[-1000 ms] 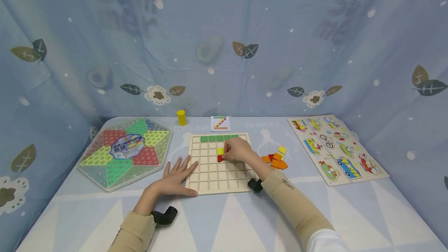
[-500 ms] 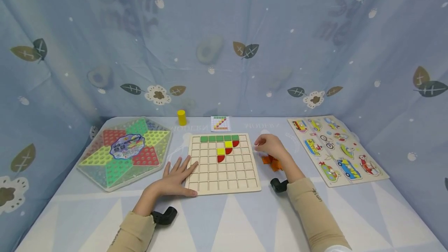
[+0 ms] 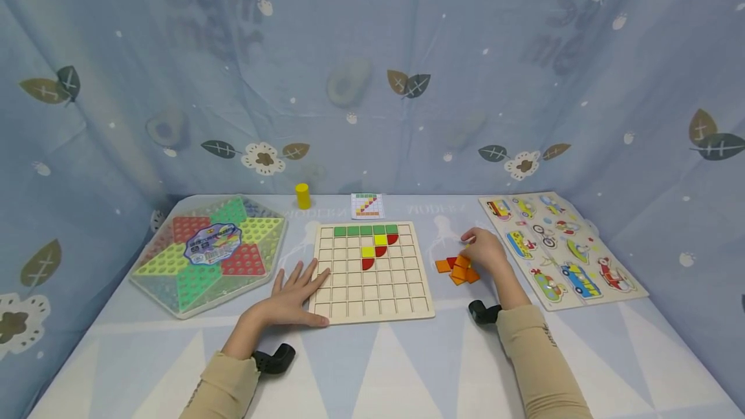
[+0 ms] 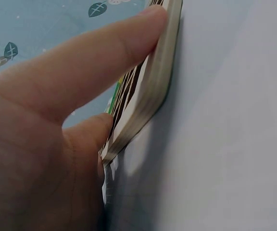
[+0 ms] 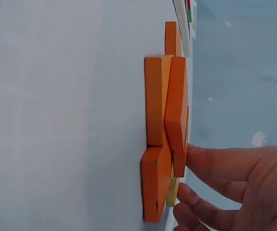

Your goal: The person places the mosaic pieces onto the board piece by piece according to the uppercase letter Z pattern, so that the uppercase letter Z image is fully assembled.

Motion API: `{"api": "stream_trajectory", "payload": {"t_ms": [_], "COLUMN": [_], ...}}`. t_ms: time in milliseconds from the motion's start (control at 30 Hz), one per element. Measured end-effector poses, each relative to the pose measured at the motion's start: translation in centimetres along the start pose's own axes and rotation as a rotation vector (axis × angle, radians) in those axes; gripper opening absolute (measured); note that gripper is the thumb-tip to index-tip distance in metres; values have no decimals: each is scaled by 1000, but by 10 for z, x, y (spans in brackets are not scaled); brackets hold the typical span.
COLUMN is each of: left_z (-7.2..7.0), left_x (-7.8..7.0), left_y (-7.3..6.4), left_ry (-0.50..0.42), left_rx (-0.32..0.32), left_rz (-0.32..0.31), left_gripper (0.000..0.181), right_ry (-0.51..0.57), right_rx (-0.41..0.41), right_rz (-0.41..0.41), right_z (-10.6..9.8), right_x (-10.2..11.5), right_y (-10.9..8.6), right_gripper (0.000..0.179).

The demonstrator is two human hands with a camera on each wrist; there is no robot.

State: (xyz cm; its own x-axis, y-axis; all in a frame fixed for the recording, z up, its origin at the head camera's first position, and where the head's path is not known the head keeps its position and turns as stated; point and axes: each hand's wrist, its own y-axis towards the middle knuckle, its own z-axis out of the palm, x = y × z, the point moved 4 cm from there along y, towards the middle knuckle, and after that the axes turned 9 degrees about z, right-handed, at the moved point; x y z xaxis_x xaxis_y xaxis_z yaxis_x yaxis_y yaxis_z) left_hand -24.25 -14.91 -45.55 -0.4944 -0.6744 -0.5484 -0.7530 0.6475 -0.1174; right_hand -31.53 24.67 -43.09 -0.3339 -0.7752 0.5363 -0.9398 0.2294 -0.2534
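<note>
In the head view, a wooden grid board lies at the middle of the table. Along its upper row run green square tiles; below them, yellow square tiles and red quarter-round tiles step down diagonally. My left hand rests spread on the board's left edge, thumb at its near corner. My right hand is at the loose pile of orange tiles. In the right wrist view its thumb and fingers are bent and apart, close by a yellow tile that the orange tiles partly cover.
A small pattern card and a yellow cylinder stand behind the board. On the left lies a hexagonal Chinese checkers board in clear plastic. A wooden vehicle puzzle lies on the right. A blue curtain hangs behind.
My right hand has moved right, from the grid board to the far side of the loose tiles, uncovering the yellow and red tiles on the board. My left hand has stayed still.
</note>
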Motion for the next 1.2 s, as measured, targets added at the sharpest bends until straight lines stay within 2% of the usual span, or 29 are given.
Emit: {"api": "stream_trajectory", "payload": {"t_ms": [133,267,367,467,567,767,967,1133,1200], "left_z": [-1,-1,-2,-2,-2,-1,0,-1,-1], "left_x": [0,-1,-2,-3,-3,-2,-1,0,0], "left_y": [0,0,0,0,0,0,0,0,0], "left_ry": [0,-9,-10,-7,-7,-18,-13,-10,-10], "left_rx": [-2,-1,1,0,-2,-4,-1,3,3], "left_rz": [1,-1,-2,-1,3,10,2,-6,-6], "left_gripper": [98,98,98,98,97,97,97,98,98], "right_ry": [-2,55,175,308,376,423,449,442,403], "right_rx": [13,-12,-3,67,136,222,308,400,420], "right_rz": [33,6,-21,-34,-20,-37,-142,-231,-256], "right_z": [-1,-1,2,8,18,43,66,87,95], "right_x": [1,10,24,41,57,82,112,137,145], "right_y": [0,1,0,-3,-6,-12,-27,-35,-37], "right_gripper": [30,34,40,47,47,35,19,18,18]}}
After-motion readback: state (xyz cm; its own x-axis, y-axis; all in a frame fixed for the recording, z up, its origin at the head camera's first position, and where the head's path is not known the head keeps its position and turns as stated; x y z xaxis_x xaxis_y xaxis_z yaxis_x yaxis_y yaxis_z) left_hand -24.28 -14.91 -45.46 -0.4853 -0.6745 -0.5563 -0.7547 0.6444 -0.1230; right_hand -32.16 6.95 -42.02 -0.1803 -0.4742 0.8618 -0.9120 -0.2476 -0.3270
